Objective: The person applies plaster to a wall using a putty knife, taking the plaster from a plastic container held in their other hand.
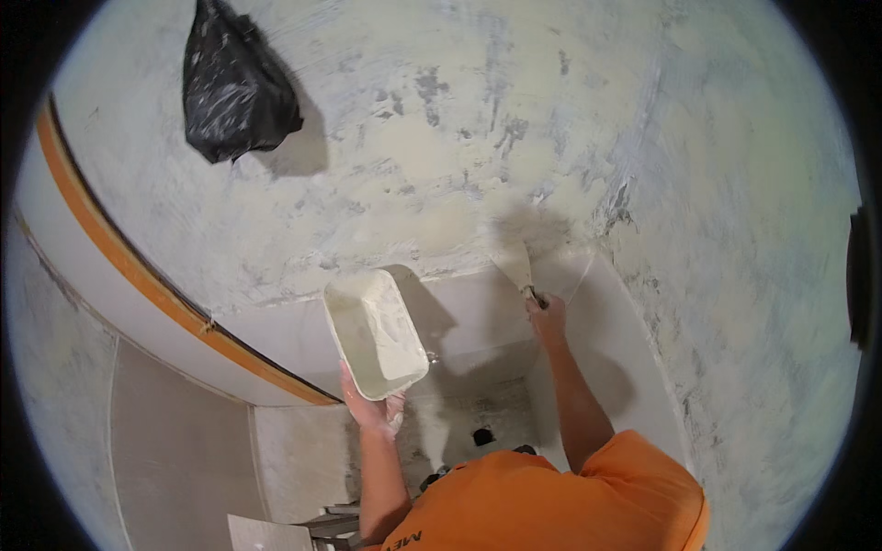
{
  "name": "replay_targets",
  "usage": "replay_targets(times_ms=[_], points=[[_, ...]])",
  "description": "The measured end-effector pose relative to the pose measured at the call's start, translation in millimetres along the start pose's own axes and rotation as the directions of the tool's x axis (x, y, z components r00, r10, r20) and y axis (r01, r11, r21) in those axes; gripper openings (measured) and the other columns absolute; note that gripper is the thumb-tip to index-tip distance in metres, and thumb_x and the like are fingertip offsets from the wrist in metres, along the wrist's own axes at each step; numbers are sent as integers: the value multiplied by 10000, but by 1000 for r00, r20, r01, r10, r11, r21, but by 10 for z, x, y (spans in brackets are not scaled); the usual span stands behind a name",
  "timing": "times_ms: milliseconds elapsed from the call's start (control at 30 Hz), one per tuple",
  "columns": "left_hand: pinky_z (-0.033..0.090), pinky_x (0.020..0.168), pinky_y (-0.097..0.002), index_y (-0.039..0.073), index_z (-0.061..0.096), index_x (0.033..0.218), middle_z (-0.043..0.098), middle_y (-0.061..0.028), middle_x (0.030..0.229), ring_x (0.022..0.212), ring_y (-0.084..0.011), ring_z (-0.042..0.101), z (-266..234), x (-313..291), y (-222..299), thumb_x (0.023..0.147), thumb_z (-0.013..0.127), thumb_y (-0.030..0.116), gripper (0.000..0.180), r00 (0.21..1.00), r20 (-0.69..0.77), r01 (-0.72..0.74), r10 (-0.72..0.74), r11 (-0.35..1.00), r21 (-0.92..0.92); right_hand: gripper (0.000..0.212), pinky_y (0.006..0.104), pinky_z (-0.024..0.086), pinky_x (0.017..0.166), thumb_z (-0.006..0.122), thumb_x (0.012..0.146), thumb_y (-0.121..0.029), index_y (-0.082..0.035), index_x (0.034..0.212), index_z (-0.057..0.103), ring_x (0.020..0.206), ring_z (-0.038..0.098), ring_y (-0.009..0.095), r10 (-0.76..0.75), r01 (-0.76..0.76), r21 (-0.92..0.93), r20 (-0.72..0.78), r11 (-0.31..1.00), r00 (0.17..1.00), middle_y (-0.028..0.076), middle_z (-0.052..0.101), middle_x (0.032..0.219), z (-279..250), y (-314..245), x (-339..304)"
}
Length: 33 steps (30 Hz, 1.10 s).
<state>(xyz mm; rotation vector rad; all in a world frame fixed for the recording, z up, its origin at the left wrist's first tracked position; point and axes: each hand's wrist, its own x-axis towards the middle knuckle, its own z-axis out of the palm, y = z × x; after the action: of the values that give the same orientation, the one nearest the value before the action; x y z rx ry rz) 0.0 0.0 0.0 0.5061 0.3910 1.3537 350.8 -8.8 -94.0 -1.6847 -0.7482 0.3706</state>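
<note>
My left hand [371, 410], smeared with white, grips a pale rectangular mud pan [349, 335] from beneath its near end. Creamy plaster [393, 335] coats the inside of the pan. Farther off and to the right, my right hand [548, 318] is closed round the handle of a putty knife [514, 266]. The blade points up and left at the bottom of the patchy plastered wall [432, 165], close above the pale ledge. Whether its edge touches the wall, I cannot tell.
A black plastic bag [241, 96] hangs on the wall at upper left. An orange strip [147, 266] with a dark edge runs down the left side. Below me lie a dark round hole [482, 437] and a light board [266, 534]. Something dark [859, 275] stands at the right rim.
</note>
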Motion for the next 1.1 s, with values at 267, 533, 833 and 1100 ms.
replay_targets(times_ms=[267,533,833,1100], points=[[552,925,-491,52,432,1446,556,-122,1383,1195,-315,611,-79,124,-94,1013,458,516,635,983,-42,168,-178,970,-178,185,263,354,539,638,922,-135,-14,790,595,588,463,86,-443,429,-145,-74,891,894,-16,490,644,50,-719,-73],[539,962,-545,18,438,1434,548,-166,1388,1223,-358,593,-90,92,-230,1019,423,518,650,968,-18,242,-251,949,-203,230,285,370,475,630,954,-145,-7,772,603,511,470,107,-197,184,120,109,976,974,7,519,622,549,-1122,91],[512,1011,-527,42,427,1452,535,-162,1410,1251,-340,578,-236,61,-177,1015,437,534,658,972,-40,221,-230,960,-170,253,279,384,485,593,970,-141,-18,749,578,507,475,114,39,-47,136,57,990,998,20,525,624,252,-74,-385],[554,940,-524,37,431,1441,553,-164,1375,1201,-353,606,-263,86,-168,1017,434,530,649,965,-67,243,-255,959,-149,268,274,370,527,629,956,-224,-15,799,571,586,474,83,-216,210,106,49,972,975,15,509,658,372,-1325,-374]])
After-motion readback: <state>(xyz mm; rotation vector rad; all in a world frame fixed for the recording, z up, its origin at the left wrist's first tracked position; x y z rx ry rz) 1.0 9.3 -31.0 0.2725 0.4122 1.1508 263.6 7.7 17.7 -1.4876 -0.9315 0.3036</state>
